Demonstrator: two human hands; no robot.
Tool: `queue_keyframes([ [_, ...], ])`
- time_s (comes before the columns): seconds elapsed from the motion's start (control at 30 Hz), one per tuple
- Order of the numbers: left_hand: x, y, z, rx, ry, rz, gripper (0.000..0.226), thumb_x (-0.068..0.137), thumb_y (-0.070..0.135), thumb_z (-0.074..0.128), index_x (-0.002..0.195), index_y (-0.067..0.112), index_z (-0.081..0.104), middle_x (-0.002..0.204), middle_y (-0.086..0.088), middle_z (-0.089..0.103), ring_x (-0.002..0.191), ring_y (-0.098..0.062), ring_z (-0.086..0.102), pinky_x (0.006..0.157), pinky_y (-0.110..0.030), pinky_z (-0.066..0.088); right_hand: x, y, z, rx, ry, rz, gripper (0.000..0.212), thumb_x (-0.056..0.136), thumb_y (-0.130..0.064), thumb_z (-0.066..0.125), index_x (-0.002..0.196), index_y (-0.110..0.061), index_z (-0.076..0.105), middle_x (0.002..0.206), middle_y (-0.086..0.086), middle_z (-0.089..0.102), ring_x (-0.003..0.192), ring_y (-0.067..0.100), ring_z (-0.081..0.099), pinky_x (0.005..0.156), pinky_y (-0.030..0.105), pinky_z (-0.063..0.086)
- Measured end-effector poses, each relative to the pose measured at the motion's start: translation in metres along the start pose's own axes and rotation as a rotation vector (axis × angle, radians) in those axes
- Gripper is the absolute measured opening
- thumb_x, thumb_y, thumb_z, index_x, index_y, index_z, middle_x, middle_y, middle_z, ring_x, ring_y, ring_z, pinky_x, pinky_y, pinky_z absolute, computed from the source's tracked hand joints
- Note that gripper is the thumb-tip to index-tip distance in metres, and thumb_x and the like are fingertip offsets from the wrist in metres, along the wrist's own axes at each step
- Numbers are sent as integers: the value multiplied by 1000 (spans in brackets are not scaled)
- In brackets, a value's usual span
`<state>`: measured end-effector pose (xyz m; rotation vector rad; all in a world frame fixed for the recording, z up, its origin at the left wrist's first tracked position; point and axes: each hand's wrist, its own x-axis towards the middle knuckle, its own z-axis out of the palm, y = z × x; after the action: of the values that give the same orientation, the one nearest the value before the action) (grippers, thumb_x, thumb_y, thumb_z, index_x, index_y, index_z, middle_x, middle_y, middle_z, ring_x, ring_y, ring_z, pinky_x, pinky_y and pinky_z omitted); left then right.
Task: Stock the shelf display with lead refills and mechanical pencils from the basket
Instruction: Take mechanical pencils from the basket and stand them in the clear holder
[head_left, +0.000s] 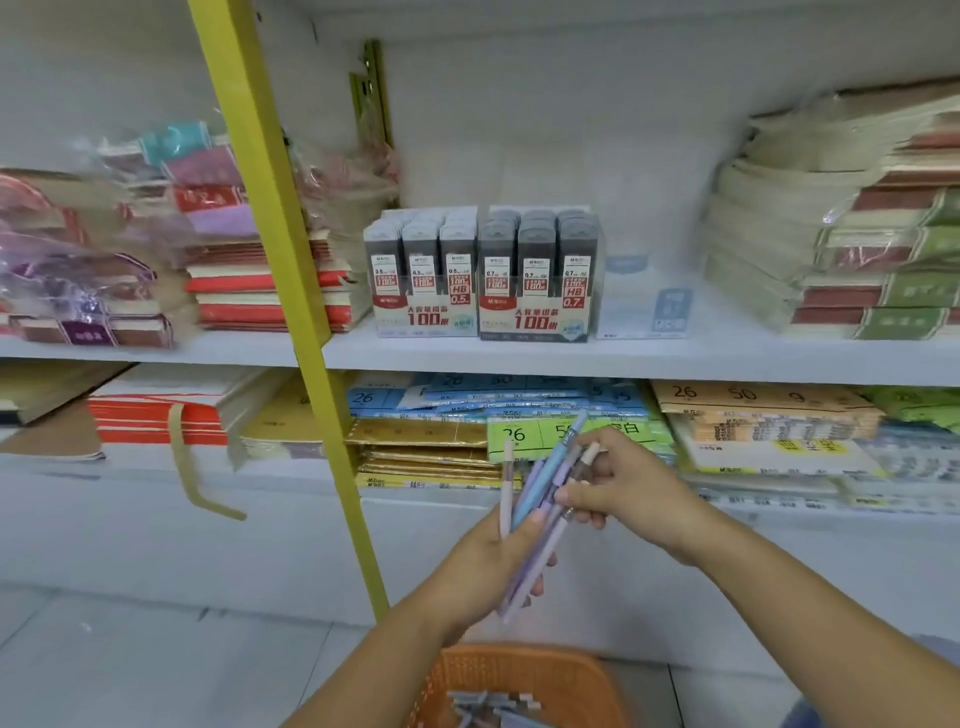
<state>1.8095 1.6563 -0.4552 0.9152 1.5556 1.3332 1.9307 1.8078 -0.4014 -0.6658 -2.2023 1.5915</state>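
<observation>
My left hand grips a bunch of pastel mechanical pencils, blue, purple and white, fanned upward in front of the lower shelf. My right hand pinches one pencil of the bunch near its top. On the middle shelf stand two clear display boxes of lead refills, one marked 0.5 and one marked 0.7. Right of them sits a low, pale display box. At the bottom edge is the orange basket, with more pencils lying in it.
A yellow upright post slants down left of the refill boxes. Wrapped notebooks are stacked at the shelf's right, red and purple books at the left. The lower shelf holds blue, green and orange paper packs.
</observation>
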Motion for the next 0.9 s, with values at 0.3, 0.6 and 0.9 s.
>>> queue_keyframes([
  [0.3, 1, 33, 4, -59, 3, 110, 27, 80, 57, 69, 104, 46, 64, 80, 2, 64, 63, -16, 56, 58, -29, 51, -3, -31, -3, 71, 94, -80, 58, 81, -8, 75, 128, -26, 48, 97, 1, 68, 60, 10, 65, 53, 23, 49],
  [0.6, -2, 60, -2, 77, 30, 160, 24, 92, 42, 68, 114, 36, 60, 79, 4, 63, 64, -13, 56, 62, -30, 53, 12, -82, -18, -22, 95, -158, 24, 89, -49, 60, 113, -48, 64, 109, -21, 65, 98, -4, 59, 70, 12, 43],
  [0.9, 14, 142, -23, 180, 106, 291, 5, 93, 40, 67, 95, 45, 65, 65, 12, 61, 57, -7, 54, 56, -23, 50, 31, -163, -98, 315, 495, -643, 9, 96, -14, 56, 96, -21, 62, 92, 6, 74, 89, 15, 72, 71, 22, 57],
])
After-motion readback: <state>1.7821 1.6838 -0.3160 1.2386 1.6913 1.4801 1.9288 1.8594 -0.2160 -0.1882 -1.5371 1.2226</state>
